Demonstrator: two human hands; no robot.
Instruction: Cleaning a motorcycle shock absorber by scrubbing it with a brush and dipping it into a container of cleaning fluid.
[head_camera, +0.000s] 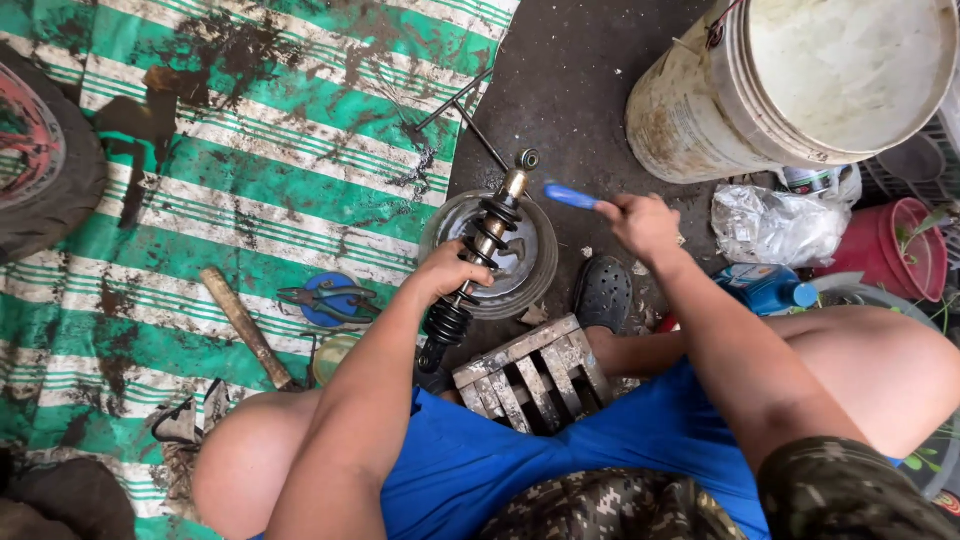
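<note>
- A dark, gritty floor (590, 60) is seen in daylight.
- A green-and-white striped tarp (270, 150), stained with dark grease, is spread over its left part.
- A dirty white bucket (700, 110) is stood at the upper right.

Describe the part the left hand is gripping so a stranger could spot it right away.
Start at the green-and-white striped tarp; at its right edge sits a round metal pan. Slanting across it, in the left hand, is the shock absorber, the only thing with a black coil spring.

A dark, gritty floor (590, 70) is carrying a stained green-and-white striped mat (260, 170), a round metal pan (520, 265), a dirty white bucket (720, 110) and a small wooden crate (535, 375). A wooden-handled tool (245, 325) and pliers (325, 298) are lying on the mat.
</note>
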